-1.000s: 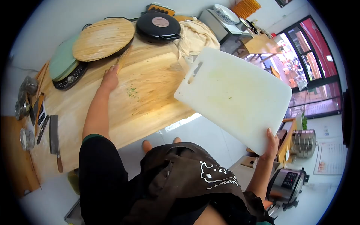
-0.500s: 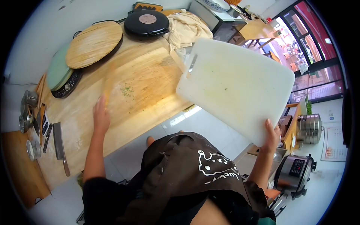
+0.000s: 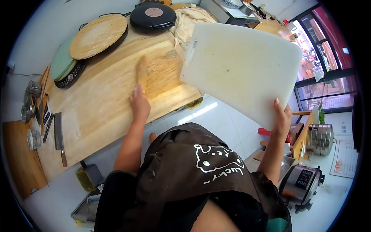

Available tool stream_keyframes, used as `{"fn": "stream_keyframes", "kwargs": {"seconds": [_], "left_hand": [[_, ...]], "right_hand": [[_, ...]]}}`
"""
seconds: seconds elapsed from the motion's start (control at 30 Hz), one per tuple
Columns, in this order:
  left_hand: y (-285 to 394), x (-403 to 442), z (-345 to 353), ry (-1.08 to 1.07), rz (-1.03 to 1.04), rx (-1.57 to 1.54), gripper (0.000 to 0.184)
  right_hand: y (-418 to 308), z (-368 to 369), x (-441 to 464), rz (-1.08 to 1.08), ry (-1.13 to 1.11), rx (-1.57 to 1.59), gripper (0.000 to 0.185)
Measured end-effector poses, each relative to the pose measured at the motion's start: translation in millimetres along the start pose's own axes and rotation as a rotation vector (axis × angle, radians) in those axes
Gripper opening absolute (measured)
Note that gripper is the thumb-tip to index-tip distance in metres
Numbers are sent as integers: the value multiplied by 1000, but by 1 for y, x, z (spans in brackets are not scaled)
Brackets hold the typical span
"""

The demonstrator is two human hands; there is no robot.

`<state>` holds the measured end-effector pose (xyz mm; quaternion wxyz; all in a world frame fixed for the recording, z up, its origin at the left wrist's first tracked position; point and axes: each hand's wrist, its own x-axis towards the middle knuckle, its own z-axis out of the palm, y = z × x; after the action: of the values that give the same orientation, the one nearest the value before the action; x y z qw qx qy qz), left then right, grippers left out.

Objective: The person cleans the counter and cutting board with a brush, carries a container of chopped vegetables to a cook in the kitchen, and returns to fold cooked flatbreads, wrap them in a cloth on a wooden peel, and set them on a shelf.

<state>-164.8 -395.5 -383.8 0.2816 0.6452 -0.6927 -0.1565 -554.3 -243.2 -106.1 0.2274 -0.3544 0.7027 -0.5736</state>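
Note:
My right hand (image 3: pixel 282 119) grips a white plastic cutting board (image 3: pixel 247 62) by its lower right corner, thumb on the face. Tilted up, the board hangs off the worktop's right end, its slotted handle end close to the wood. A few dark specks dot its face. My left hand (image 3: pixel 140 103) is closed on a pale flat wooden piece (image 3: pixel 142 73), blurred by motion and too unclear to name exactly. That piece stands against the wooden worktop (image 3: pixel 104 92), beside small green bits (image 3: pixel 150 72) on the surface.
A cleaver (image 3: pixel 58 131) and other utensils lie at the worktop's left end. At the back are a green-lidded electric pan (image 3: pixel 63 63), a round wooden lid (image 3: pixel 98 36), a black electric griddle (image 3: pixel 152 17) and a beige cloth (image 3: pixel 191 23). An electric cooker (image 3: pixel 303 181) stands lower right.
My left hand has swept right along the worktop with the wooden piece, over where the green bits lay. The cutting board's tilt has shifted slightly, still in my right hand.

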Motion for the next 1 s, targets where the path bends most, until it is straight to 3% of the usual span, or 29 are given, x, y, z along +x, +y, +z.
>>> {"fn": "stream_keyframes", "kwargs": {"seconds": [0.03,0.1,0.13,0.2,0.27,0.47,0.67,0.77,0.87,1.0], "left_hand": [[-9,-1,-3,109,31,50,57],[-37,-10,-24,159,-106,94,58],[-53,-15,-33,172,-200,192,60],[-98,-15,-36,146,-184,308,63],[-91,-6,-49,36,-180,346,64],[-46,56,-22,-313,223,200,63],[14,78,15,-475,477,74,62],[45,81,23,-582,463,54,62],[71,80,21,-608,495,59,63],[72,49,-2,-415,477,54,64]], "right_hand": [[2,-5,3,-20,10,12,41],[10,-17,9,-50,36,39,41],[14,-24,13,-43,40,43,41],[24,-40,18,-21,56,40,39],[37,-58,27,26,66,16,38],[54,-83,31,88,117,-42,36],[81,-106,31,117,165,33,36],[95,-121,30,120,166,66,37],[100,-130,30,138,190,15,37],[103,-136,32,136,223,-8,36]]}}
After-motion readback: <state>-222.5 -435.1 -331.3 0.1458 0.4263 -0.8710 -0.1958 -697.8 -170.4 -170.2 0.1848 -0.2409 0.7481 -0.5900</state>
